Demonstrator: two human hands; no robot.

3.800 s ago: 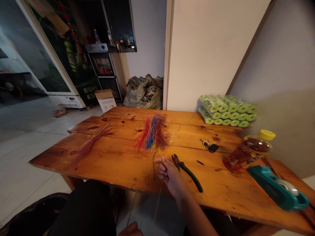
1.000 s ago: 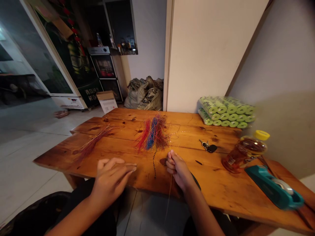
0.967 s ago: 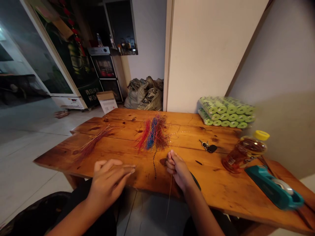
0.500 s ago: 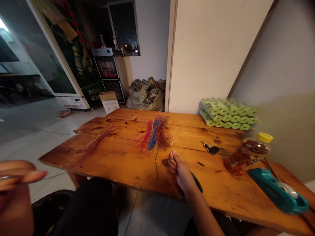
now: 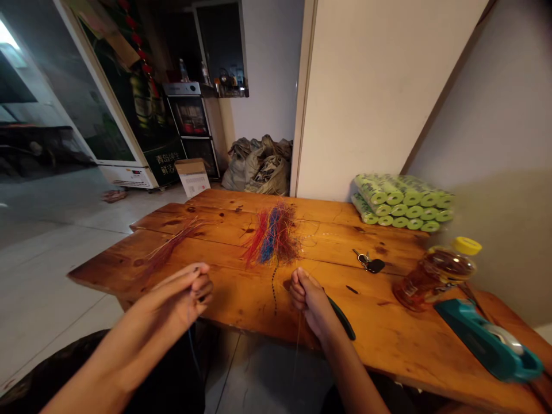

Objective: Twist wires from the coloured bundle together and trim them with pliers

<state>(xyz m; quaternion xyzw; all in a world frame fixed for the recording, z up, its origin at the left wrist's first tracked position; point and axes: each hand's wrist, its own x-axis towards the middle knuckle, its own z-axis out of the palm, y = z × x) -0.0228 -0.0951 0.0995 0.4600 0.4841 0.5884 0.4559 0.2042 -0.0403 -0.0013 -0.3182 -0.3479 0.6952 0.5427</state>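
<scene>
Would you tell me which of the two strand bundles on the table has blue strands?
The middle bundle, just beyond the right hand; the left bundle looks reddish only.

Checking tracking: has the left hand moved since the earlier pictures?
Yes. The left hand swung right, from left of the table to its front edge.

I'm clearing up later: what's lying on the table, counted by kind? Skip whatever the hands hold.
Wire bundles: 2
Beaded strand: 1
Pliers: 1
Key bunch: 1
Bottle: 1
Tape dispenser: 1
Pack of green rolls: 1
Total: 8
</scene>
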